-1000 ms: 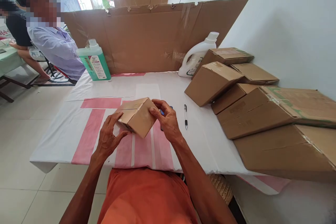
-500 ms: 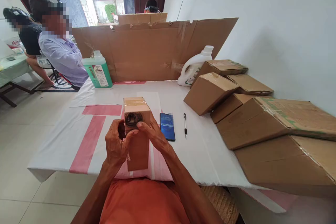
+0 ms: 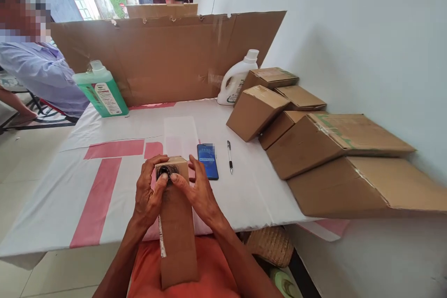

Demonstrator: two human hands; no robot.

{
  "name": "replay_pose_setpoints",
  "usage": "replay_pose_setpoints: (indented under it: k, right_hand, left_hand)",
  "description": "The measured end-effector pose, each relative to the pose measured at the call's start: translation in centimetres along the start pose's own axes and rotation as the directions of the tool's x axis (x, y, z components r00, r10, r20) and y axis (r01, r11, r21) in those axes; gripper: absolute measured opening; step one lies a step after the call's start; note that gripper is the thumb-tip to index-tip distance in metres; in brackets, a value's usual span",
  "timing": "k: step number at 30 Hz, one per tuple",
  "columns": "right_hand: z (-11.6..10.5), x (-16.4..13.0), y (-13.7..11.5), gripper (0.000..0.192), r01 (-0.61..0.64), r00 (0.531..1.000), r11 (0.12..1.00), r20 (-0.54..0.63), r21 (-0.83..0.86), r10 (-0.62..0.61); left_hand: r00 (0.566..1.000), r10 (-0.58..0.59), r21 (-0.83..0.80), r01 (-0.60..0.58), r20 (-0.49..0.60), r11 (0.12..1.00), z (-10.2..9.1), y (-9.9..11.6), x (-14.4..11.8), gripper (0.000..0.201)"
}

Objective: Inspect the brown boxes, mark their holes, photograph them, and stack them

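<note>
The long cardboard box (image 3: 176,223) stands on end between both hands, its long axis running from the person's lap up and away toward the table (image 3: 52,205), so the upper end face with a dark round opening (image 3: 164,172) sits right at the fingertips. The left hand (image 3: 148,193) wraps the box's upper left edge, thumb pressed at the rim of the opening; the right hand (image 3: 197,191) lies against the upper right side, its fingers loosely spread and one fingertip meeting the left thumb beside the hole. Both hands are equally close, forearms converging from below, wrists bent slightly inward. Just beyond the right hand a phone (image 3: 207,160) lies flat, with a pen (image 3: 229,156) beside it and stacked cartons (image 3: 314,144) further right
</note>
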State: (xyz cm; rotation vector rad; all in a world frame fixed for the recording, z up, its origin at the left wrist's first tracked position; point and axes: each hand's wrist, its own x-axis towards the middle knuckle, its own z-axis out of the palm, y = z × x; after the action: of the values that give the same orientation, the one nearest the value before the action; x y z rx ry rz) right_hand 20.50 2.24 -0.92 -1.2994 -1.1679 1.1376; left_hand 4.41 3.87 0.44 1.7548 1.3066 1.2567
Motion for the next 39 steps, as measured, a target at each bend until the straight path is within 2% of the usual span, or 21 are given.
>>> replay_pose_setpoints:
  k: [1,3,10,14,20,23,25,26,28,30,31,32,34,36,39]
  right_hand:
    - [0.1,0.2,0.0,0.087,0.006,0.998,1.000,-0.058,-0.025,-0.007]
    - [0.1,0.7,-0.4,0.087,-0.004,0.996,0.999,-0.084,-0.044,0.000]
    - [-1.5,1.7,-1.3,0.056,0.031,0.996,0.992,0.089,-0.126,-0.020]
    - [-2.6,2.2,-1.5,0.043,0.078,0.992,0.977,0.110,-0.196,-0.057]
    - [-3.2,2.0,-0.8,0.044,0.076,0.996,0.976,0.062,-0.203,-0.065]
    - [-4.2,1.8,0.7,0.051,0.071,0.997,0.994,0.036,-0.079,-0.069]
    - [-6.0,2.2,2.2,0.058,0.038,0.999,0.999,-0.004,0.020,-0.038]
    - [-7.2,2.6,3.0,0.059,0.003,0.998,1.000,-0.059,0.010,-0.003]
    - [-10.0,3.8,4.6,0.059,-0.147,0.965,0.972,-0.242,-0.185,0.100]
    - [-12.4,5.2,5.8,0.044,-0.348,0.889,0.842,-0.429,-0.413,0.157]
    - [-13.4,5.9,6.3,0.036,-0.421,0.858,0.774,-0.483,-0.472,0.171]
    - [-14.1,6.6,6.7,0.029,-0.466,0.840,0.733,-0.507,-0.496,0.191]
    - [-14.8,7.8,7.3,0.025,-0.486,0.837,0.729,-0.498,-0.482,0.228]
    - [-14.8,8.5,7.6,0.028,-0.475,0.849,0.753,-0.463,-0.455,0.255]
    - [-14.1,8.3,6.9,0.026,-0.408,0.881,0.836,-0.397,-0.367,0.256]
  left_hand:
    - [1.000,0.017,0.007,-0.017,0.000,1.000,0.5,-0.1,0.0,0.036]
    - [0.999,0.040,0.017,-0.040,0.010,0.999,1.2,-0.2,0.0,0.036]
    - [0.999,0.032,0.044,-0.033,0.012,0.998,1.8,-0.3,-0.1,0.035]
    - [0.998,0.053,0.052,-0.054,0.034,0.997,2.1,-0.4,0.2,0.031]
    - [0.995,0.028,0.031,-0.031,0.096,0.999,3.6,0.0,1.1,0.031]
    - [0.993,0.018,0.013,-0.019,0.114,1.000,3.9,0.5,1.1,0.033]
    - [0.992,0.032,0.002,-0.032,0.119,0.999,3.8,0.7,0.9,0.033]
    - [0.992,0.035,-0.005,-0.035,0.123,0.999,3.6,0.8,0.8,0.032]
    - [0.990,0.029,-0.010,-0.028,0.138,1.000,3.2,0.7,0.6,0.032]
    - [0.988,0.012,0.000,-0.012,0.157,1.000,2.7,0.6,0.4,0.037]
    - [0.985,0.004,0.007,-0.006,0.171,1.000,2.6,0.5,0.3,0.040]
    - [0.982,0.000,0.009,-0.001,0.187,1.000,2.4,0.4,0.2,0.044]
    - [0.973,-0.002,-0.012,0.005,0.230,1.000,2.2,0.2,0.0,0.052]
    - [0.963,0.002,-0.059,0.015,0.270,0.998,2.0,0.1,-0.3,0.064]
    - [0.960,-0.012,-0.134,0.052,0.279,0.990,1.8,-0.1,-0.7,0.072]
